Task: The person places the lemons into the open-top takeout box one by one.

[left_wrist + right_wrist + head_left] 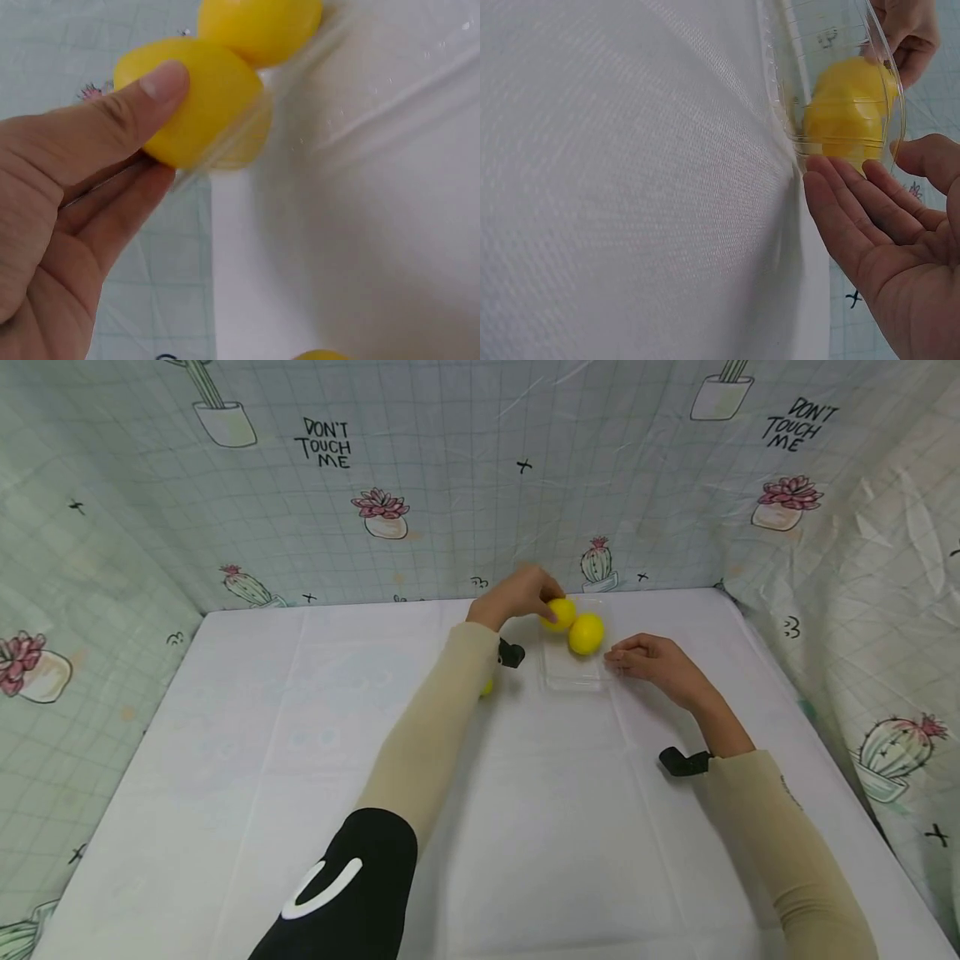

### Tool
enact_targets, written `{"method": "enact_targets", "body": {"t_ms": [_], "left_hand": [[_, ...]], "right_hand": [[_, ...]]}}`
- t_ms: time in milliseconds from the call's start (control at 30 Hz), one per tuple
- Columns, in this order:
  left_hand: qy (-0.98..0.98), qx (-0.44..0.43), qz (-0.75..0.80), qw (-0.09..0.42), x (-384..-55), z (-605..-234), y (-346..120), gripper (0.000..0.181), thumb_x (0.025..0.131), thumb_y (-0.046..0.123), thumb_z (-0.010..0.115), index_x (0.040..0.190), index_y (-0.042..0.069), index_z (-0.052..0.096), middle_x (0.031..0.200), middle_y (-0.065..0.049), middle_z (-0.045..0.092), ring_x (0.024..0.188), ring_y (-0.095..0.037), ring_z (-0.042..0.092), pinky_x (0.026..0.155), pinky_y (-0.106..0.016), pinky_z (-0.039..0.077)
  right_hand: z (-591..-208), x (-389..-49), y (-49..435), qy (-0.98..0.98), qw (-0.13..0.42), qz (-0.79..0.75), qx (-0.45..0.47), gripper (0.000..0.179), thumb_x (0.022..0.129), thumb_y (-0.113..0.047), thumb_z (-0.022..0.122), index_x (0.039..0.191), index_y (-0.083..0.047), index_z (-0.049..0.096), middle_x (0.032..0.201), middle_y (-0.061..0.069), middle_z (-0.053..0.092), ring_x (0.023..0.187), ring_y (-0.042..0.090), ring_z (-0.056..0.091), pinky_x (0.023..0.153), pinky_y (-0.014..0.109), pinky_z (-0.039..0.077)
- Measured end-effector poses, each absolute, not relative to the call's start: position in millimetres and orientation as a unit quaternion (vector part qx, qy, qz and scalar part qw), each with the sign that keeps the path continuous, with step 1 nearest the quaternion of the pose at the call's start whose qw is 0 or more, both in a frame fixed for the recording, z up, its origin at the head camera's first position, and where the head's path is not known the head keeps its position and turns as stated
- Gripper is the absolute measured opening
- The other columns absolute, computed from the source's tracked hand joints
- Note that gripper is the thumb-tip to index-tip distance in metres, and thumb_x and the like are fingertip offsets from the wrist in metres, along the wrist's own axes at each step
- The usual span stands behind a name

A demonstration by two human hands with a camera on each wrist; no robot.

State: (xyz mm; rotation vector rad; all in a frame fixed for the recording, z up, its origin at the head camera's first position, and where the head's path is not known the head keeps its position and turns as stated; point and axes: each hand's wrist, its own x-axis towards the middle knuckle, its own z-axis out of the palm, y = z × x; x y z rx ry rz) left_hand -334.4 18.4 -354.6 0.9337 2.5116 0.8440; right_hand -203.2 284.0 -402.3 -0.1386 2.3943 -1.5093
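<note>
My left hand [517,597] pinches a yellow lemon [206,97] between thumb and fingers, at the far end of a clear plastic container [573,681]. A second lemon [587,634] lies in the container, right against the first. At the container's right side is my right hand [900,232]; its thumb rests at the rim and its fingertips meet the side wall. Another lemon [487,687] shows just past the left forearm, mostly hidden by the sleeve.
The container stands near the back edge of a white-covered table [555,827]. A printed curtain [450,485] hangs behind it and along both sides. Small black wrist cameras [684,762] stick out below the hands.
</note>
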Motion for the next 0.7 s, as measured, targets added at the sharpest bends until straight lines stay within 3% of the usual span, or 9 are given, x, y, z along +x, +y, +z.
{"method": "enact_targets", "body": {"t_ms": [233, 700], "left_hand": [[0.871, 0.351, 0.276, 0.203, -343.1, -359.0, 19.3, 0.048, 0.089, 0.015, 0.079, 0.135, 0.007, 0.066, 0.13, -0.007, 0.069, 0.111, -0.014, 0.065, 0.099, -0.02, 0.051], [0.876, 0.36, 0.256, 0.194, -344.8, -356.7, 18.7, 0.043, 0.091, 0.015, 0.078, 0.131, 0.004, 0.068, 0.128, -0.009, 0.067, 0.108, -0.021, 0.056, 0.098, -0.025, 0.05]], "right_hand": [[-401.6, -204.9, 280.5, 0.837, 0.153, -0.522, -0.057, 0.045, 0.106, -0.031, 0.057, 0.134, 0.004, 0.054, 0.134, 0.021, 0.064, 0.121, 0.027, 0.064, 0.1, 0.029, 0.054], [-403.1, -205.0, 284.2, 0.84, 0.152, -0.518, -0.047, 0.046, 0.105, -0.033, 0.058, 0.134, 0.002, 0.054, 0.135, 0.02, 0.063, 0.121, 0.024, 0.064, 0.102, 0.032, 0.053]]}}
